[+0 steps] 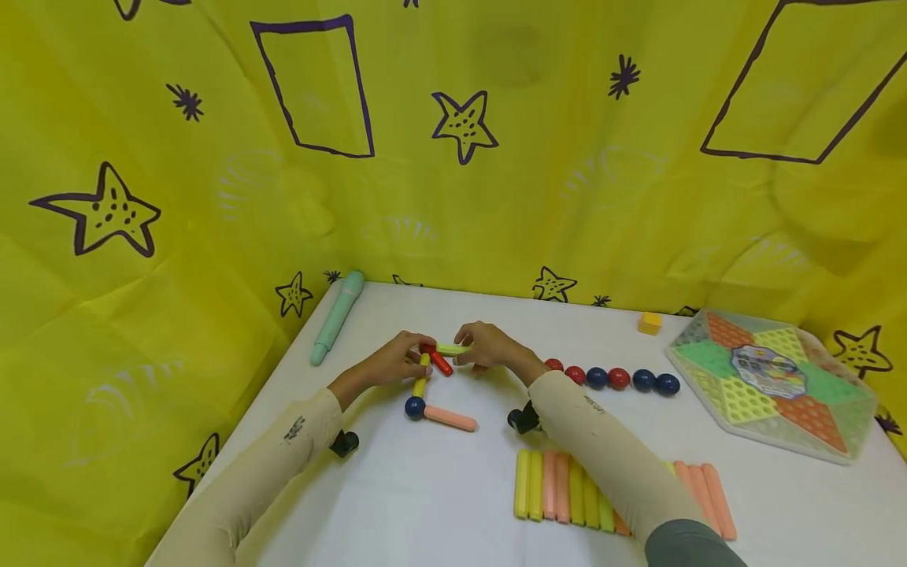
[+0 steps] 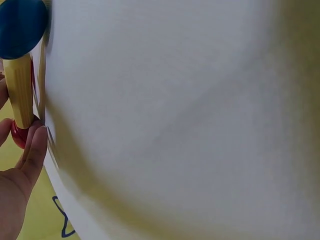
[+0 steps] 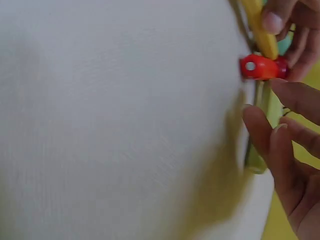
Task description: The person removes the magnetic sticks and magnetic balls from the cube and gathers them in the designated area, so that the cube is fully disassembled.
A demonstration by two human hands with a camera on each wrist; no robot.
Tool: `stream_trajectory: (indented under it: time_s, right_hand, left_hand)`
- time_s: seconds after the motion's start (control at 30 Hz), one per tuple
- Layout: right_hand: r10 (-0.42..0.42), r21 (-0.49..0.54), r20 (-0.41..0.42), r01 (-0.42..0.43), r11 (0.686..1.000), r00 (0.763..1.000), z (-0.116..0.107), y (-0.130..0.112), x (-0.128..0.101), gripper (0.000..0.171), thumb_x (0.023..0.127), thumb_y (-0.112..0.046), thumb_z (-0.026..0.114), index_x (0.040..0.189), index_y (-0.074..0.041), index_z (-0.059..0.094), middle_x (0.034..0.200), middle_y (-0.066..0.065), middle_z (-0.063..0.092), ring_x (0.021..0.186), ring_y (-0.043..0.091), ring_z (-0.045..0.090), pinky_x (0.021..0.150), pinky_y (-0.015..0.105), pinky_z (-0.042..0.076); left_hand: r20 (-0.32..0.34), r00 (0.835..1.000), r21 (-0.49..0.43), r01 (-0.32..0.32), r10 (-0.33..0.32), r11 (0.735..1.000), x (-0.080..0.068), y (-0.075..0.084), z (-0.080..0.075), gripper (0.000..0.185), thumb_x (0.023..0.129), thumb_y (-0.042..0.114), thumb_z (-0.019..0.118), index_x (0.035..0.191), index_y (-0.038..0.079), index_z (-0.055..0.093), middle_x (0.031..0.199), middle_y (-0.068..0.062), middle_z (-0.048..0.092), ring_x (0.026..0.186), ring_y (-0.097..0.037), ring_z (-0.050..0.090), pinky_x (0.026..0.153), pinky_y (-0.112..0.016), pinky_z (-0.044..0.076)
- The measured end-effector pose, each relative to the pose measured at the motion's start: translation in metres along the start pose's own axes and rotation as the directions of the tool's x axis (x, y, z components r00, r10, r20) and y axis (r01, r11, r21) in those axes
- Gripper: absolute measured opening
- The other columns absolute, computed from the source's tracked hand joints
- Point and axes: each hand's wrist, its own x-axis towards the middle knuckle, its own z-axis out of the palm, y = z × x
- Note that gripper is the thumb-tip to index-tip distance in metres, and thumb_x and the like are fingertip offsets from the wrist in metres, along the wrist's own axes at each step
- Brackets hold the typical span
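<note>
Just above the middle of the head view, the right hand pinched a pale green stick lying crosswise, its left end meeting the red ball gripped by the left hand.

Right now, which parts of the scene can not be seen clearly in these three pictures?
- Head view: the red ball where the sticks meet, mostly covered by the left hand.
- Head view: part of the stick row, under the right sleeve.
- Left wrist view: the yellow stick, at the frame's edge.
- Right wrist view: the green stick, blurred, behind the right hand.
</note>
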Motion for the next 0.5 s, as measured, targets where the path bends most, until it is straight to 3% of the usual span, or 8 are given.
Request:
stream_trajectory:
  time_s: [0.1, 0.23, 0.5]
  right_hand:
    - [0.017, 0.003, -0.013, -0.017, 1.0, 1.0, 0.005, 0.002, 0.007, 0.038, 0.092, -0.01, 0.071, 0.128, -0.001, 0.06, 0.128, 0.019, 0.062, 0.061, 0.014, 0.065, 0.057, 0.022, 0.054]
    - [-0.004, 0.007, -0.025, 0.004, 1.0, 1.0, 0.005, 0.003, 0.013, 0.032, 0.093, -0.005, 0.067, 0.125, 0.0, 0.064, 0.111, 0.017, 0.068, 0.059, 0.013, 0.062, 0.056, 0.022, 0.053]
    - [0.066, -0.089, -0.081, -0.073, 0.993, 0.995, 0.011, -0.004, 0.018, 0.026, 0.093, -0.018, 0.073, 0.113, -0.002, 0.074, 0.073, 0.005, 0.069, 0.051, 0.011, 0.06, 0.049, 0.018, 0.047]
  left_hand:
    - [-0.002, 1.0, 0.0, 0.015, -0.015, 1.0, 0.001, 0.002, 0.0, 0.054, 0.095, 0.019, 0.071, 0.144, 0.009, 0.049, 0.131, -0.015, 0.046, 0.119, -0.033, 0.06, 0.1, -0.041, 0.052]
    - [-0.004, 1.0, -0.002, 0.027, -0.027, 1.0, 0.002, 0.003, 0.0, 0.055, 0.095, 0.018, 0.071, 0.145, 0.01, 0.049, 0.131, -0.015, 0.046, 0.119, -0.032, 0.06, 0.1, -0.041, 0.052]
    - [0.009, 1.0, -0.017, 0.01, -0.01, 1.0, 0.003, 0.0, 0.001, 0.057, 0.094, 0.017, 0.072, 0.145, 0.007, 0.049, 0.133, -0.016, 0.047, 0.118, -0.033, 0.061, 0.099, -0.041, 0.053]
